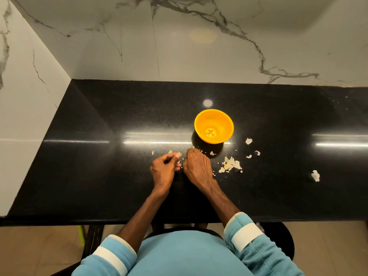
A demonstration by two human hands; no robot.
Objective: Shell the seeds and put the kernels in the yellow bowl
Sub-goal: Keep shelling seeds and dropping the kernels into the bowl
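The left hand (pixel 163 166) has its fingers curled; thumb + index pinch a small pale seed (pixel 178 155) just above the table (pixel 99 156). The right hand (pixel 196 164) is just beside it on the right, fingers curled under, back toward the camera. If it holds sth., I cannot tell. Both hands are near the bowl (pixel 214 126), to its near-left side.

Handling, as I judge it: the seed is very light and small, w/ a thin stiff shell that cracks and does not bend. It is smooth, so it slips easily from fingertips. Best to hold it by the flat faces w/ one hand and open the edge w/ a nail of the other. The kernel inside is prob. softer and breaks if pressed hard. The bowl looks like light plastic and may slide if pushed.

A few kernels (pixel 210 132) lie at the bowl bottom. Shells (pixel 231 165) make a heap right of the right hand, w/ more bits farther right.

Hard to see: the seed is partly covered by fingertips, so cracked or not is unclear. The right fingertips are hidden. The pale bits near the left hand are too small to tell shell from seed. The right end of the table is cut off.
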